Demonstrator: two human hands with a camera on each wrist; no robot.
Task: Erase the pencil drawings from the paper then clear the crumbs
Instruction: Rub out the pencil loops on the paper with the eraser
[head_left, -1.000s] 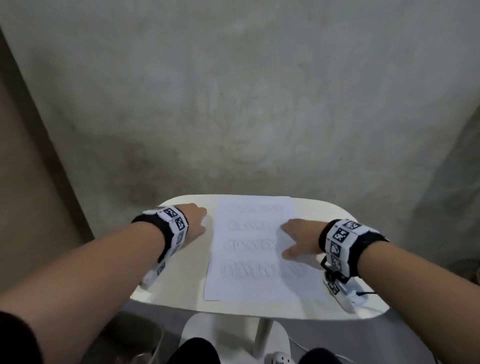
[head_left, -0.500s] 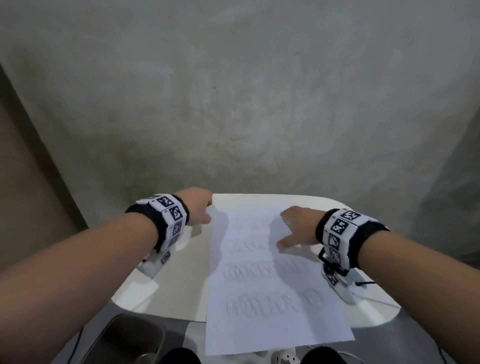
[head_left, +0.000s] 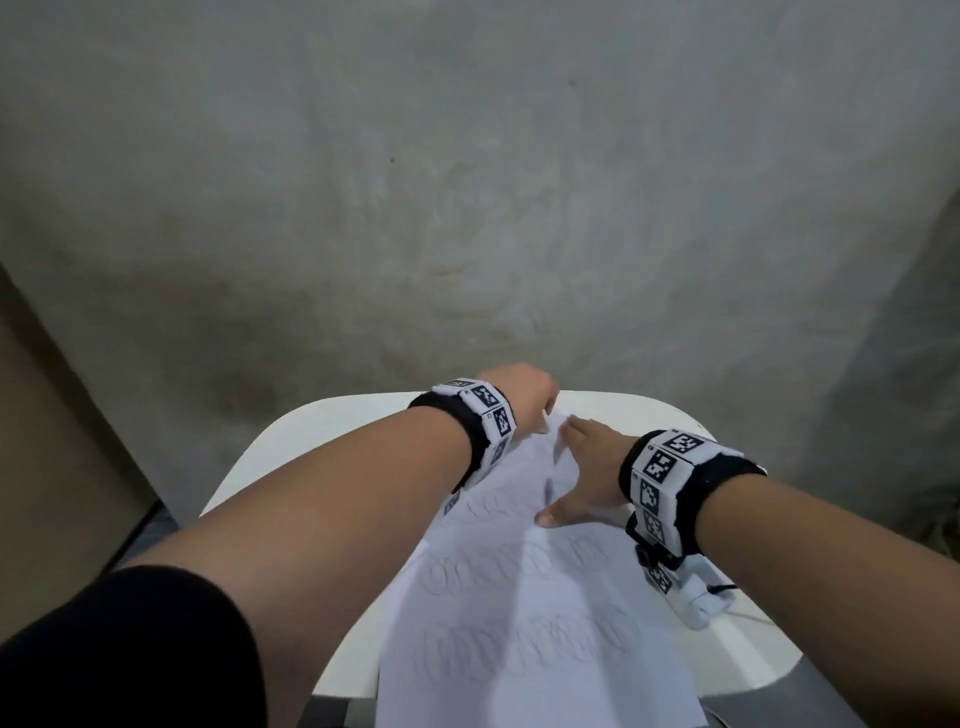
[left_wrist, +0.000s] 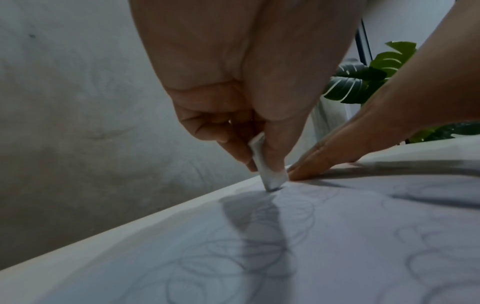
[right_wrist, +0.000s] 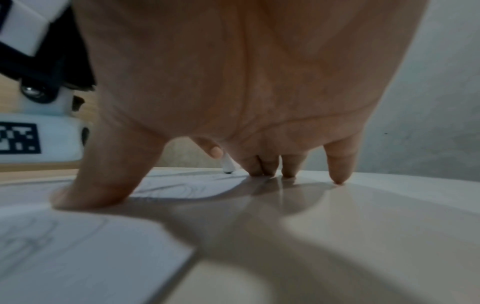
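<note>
A white sheet of paper (head_left: 545, 623) with rows of looping pencil drawings (head_left: 524, 644) lies on a small white table (head_left: 291, 447), its near end hanging over the front edge. My left hand (head_left: 524, 397) pinches a small white eraser (left_wrist: 267, 166) between thumb and fingers, its tip on the paper's far edge. The eraser (right_wrist: 228, 164) also shows in the right wrist view. My right hand (head_left: 582, 478) lies spread with straight fingers, pressing the paper's far right part and the table beside it.
A grey plaster wall (head_left: 467, 208) rises right behind the table. A green leafy plant (left_wrist: 369, 78) stands off to the right. Left of the table is a brown panel (head_left: 52, 441). The table's rounded edges fall away on all sides.
The paper has slid toward me and now overhangs the front edge. My left hand moved from the table's left side onto the paper's far edge with the eraser. My right hand shifted farther up.
</note>
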